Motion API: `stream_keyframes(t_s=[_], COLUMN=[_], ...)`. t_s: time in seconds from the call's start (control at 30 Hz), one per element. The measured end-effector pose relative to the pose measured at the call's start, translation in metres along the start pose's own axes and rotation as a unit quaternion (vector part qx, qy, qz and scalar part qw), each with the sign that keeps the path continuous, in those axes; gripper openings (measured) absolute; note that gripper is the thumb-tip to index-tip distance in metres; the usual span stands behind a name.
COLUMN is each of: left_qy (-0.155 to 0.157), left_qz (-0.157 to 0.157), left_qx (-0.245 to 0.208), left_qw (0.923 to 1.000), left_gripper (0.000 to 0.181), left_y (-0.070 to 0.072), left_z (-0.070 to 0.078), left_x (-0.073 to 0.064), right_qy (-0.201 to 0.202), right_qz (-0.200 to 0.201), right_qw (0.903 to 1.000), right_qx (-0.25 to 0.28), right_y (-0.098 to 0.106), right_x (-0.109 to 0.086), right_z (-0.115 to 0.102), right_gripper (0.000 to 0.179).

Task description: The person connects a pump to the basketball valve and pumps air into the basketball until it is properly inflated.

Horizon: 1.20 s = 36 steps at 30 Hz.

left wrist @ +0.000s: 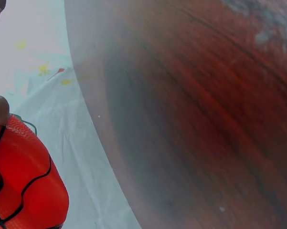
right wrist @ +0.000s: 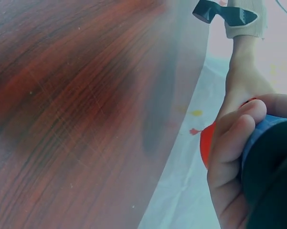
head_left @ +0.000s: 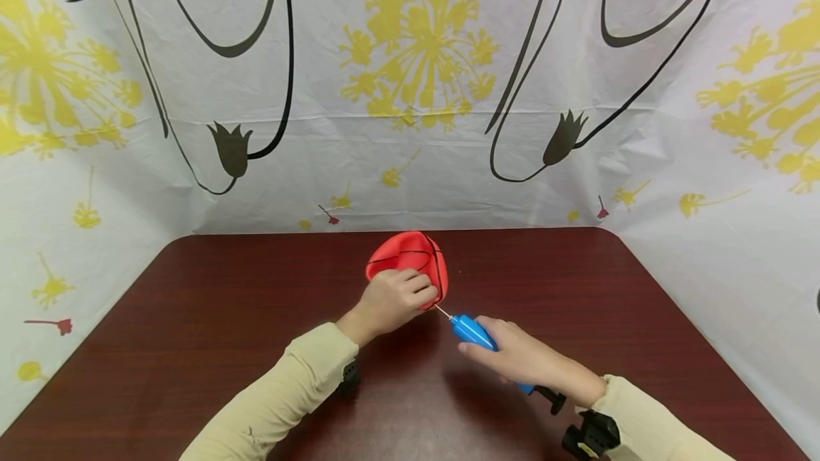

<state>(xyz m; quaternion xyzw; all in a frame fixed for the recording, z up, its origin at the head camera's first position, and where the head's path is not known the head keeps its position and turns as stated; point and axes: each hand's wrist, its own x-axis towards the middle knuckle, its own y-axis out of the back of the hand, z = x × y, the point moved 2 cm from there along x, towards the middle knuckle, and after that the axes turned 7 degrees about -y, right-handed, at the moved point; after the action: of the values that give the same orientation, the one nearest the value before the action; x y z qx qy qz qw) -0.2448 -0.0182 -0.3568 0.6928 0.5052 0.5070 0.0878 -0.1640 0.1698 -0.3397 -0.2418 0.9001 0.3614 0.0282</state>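
A partly deflated red ball (head_left: pixel 403 247) with black seam lines is held near the far side of the table, its top dented inward. My left hand (head_left: pixel 393 301) grips its near side with curled fingers. In the left wrist view the ball (left wrist: pixel 33 181) bulges at the lower left. My right hand (head_left: pixel 522 358) holds a blue hand pump (head_left: pixel 470 331), fingers wrapped round the barrel. Its thin needle (head_left: pixel 442 311) points at the ball, tip right at the lower edge near my left fingers. A black pump handle (head_left: pixel 551 399) sticks out behind the right hand.
The dark red-brown wooden table (head_left: pixel 256 290) has rounded far corners. Behind it and at both sides hangs a white cloth (head_left: pixel 320 162) with yellow, grey and red plant prints. A black camera mount (head_left: pixel 592 434) sits on the right wrist.
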Motion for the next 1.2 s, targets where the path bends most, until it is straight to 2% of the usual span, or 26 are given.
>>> stream_keyframes(t_s=[0.13,0.27,0.43,0.6,0.7,0.9,1.0,1.1,1.2], left_qy=[-0.021,-0.041,-0.052,-0.055,-0.067,-0.095,-0.095,-0.096,-0.097], left_qz=[0.004,0.004,-0.009,-0.026,-0.044,-0.097,-0.11,-0.111,-0.103], left_qx=[0.027,0.051,0.065,0.071,0.073,0.087,0.082,0.079,0.085], left_qw=[0.9994,0.9978,0.9965,0.9956,0.9941,0.987,0.9859,0.986,0.9863], left_gripper=[0.013,0.01,0.008,0.007,0.008,0.015,0.016,0.016,0.016], left_y=[0.001,0.001,0.003,0.008,0.013,0.022,0.025,0.027,0.03], left_z=[-0.001,-0.002,-0.001,0.001,0.003,0.008,0.01,0.01,0.009], left_x=[0.001,0.002,0.005,0.009,0.011,0.012,0.012,0.011,0.011], right_qy=[-0.008,-0.027,-0.061,-0.076,-0.08,-0.071,-0.065,-0.068,-0.08], right_qz=[-0.002,-0.019,-0.05,-0.069,-0.076,-0.058,-0.057,-0.084,-0.133], right_qw=[0.9999,0.9994,0.9957,0.9918,0.9919,0.9955,0.9959,0.9932,0.9759], right_qx=[-0.007,0.008,0.049,0.075,0.063,-0.022,-0.025,0.044,0.154], right_y=[0.0,-0.001,-0.001,0.003,0.005,0.002,0.0,-0.003,-0.005], right_x=[0.0,0.001,0.003,0.003,0.004,0.004,0.004,0.004,0.007], right_z=[-0.002,-0.007,-0.013,-0.017,-0.02,-0.027,-0.028,-0.026,-0.023], right_gripper=[0.043,0.05,0.052,0.046,0.042,0.052,0.052,0.046,0.043])
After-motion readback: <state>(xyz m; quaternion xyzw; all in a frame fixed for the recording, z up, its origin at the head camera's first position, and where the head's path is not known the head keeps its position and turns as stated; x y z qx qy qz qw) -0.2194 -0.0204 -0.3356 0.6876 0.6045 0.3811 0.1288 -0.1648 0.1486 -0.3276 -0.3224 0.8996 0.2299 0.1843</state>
